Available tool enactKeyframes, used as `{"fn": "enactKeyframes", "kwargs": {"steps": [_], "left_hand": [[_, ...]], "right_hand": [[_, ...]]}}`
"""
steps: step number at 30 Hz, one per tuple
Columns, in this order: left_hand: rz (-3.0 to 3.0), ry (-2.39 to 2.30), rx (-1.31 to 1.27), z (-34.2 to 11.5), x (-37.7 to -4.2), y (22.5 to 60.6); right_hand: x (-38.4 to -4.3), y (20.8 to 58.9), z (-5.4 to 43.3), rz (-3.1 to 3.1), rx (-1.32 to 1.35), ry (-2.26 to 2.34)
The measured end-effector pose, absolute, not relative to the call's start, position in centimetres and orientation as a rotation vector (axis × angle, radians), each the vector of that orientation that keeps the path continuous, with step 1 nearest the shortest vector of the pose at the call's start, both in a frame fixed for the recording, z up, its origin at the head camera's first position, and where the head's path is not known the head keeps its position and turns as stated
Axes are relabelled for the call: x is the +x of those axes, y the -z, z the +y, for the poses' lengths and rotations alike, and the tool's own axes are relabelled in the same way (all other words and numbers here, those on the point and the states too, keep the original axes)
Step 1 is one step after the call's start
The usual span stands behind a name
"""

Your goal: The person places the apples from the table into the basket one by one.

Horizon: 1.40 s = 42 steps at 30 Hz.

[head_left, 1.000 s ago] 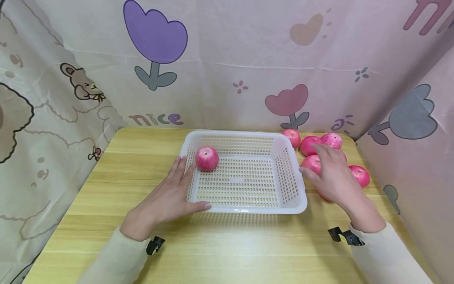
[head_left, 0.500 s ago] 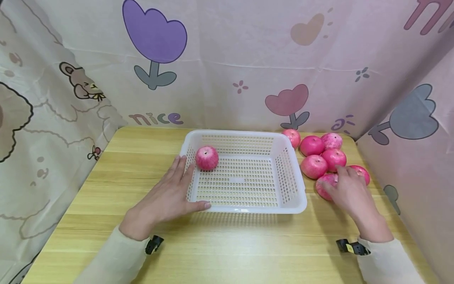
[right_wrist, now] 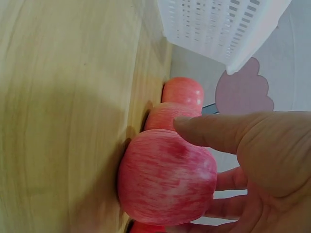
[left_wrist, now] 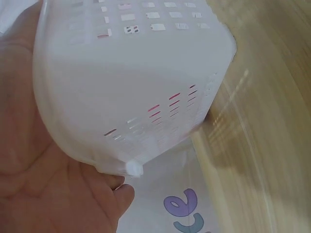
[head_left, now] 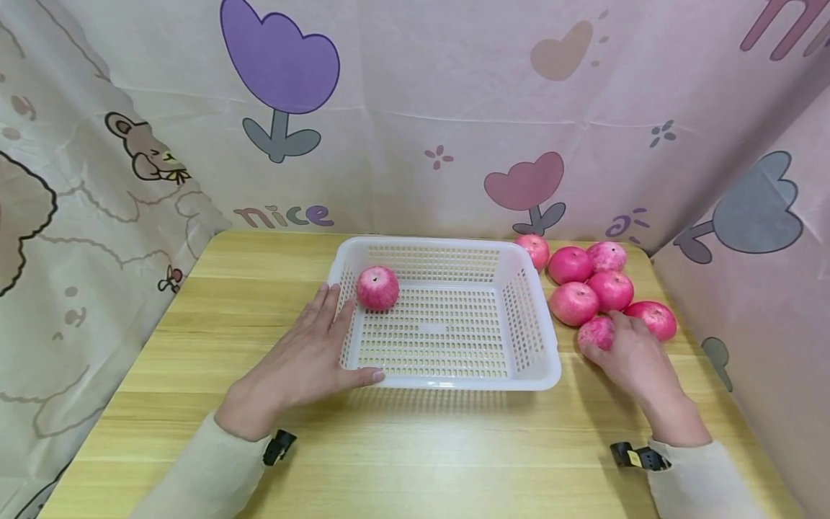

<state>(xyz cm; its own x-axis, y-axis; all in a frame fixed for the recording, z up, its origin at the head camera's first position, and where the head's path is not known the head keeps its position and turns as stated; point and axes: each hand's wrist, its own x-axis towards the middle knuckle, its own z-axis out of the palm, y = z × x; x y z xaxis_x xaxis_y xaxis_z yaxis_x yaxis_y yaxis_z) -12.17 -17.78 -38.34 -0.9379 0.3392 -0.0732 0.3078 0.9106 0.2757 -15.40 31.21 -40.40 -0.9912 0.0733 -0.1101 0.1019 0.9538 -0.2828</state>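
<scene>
A white perforated plastic basket sits mid-table with one pink-red apple in its back left corner. My left hand rests on the basket's front left corner, fingers straight along the left rim and thumb lying on the front rim. On the right, my right hand holds the nearest apple of a group; in the right wrist view the thumb presses its upper side and the fingers go behind it. That apple is still among the others, low over the table.
Several more apples crowd beyond the held one, including a red apple to its right and a paler apple by the basket's back right corner. Printed curtains hang along the back and sides of the wooden table.
My right hand has come down from above the group toward me and closed around the nearest apple. The left hand and the basket have stayed in place.
</scene>
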Motion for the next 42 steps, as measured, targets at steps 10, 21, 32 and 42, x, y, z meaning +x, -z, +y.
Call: {"fn": "enactKeyframes", "kwargs": {"steps": [10,21,32,42], "left_hand": [[2.977,-0.322,0.54,-17.9,-12.0,38.2],[2.973,-0.347,0.551,-17.8,-12.0,38.2],[2.963,-0.364,0.538,-17.8,-12.0,38.3],[2.954,-0.386,0.52,-17.8,-12.0,38.3]], "right_hand": [[-15.6,41.1,31.1,3.019,0.166,0.461],[-15.5,41.5,30.9,3.018,0.187,0.505],[-15.3,40.6,31.1,3.024,0.189,0.488],[-15.8,36.1,30.0,3.139,0.087,0.495]]}}
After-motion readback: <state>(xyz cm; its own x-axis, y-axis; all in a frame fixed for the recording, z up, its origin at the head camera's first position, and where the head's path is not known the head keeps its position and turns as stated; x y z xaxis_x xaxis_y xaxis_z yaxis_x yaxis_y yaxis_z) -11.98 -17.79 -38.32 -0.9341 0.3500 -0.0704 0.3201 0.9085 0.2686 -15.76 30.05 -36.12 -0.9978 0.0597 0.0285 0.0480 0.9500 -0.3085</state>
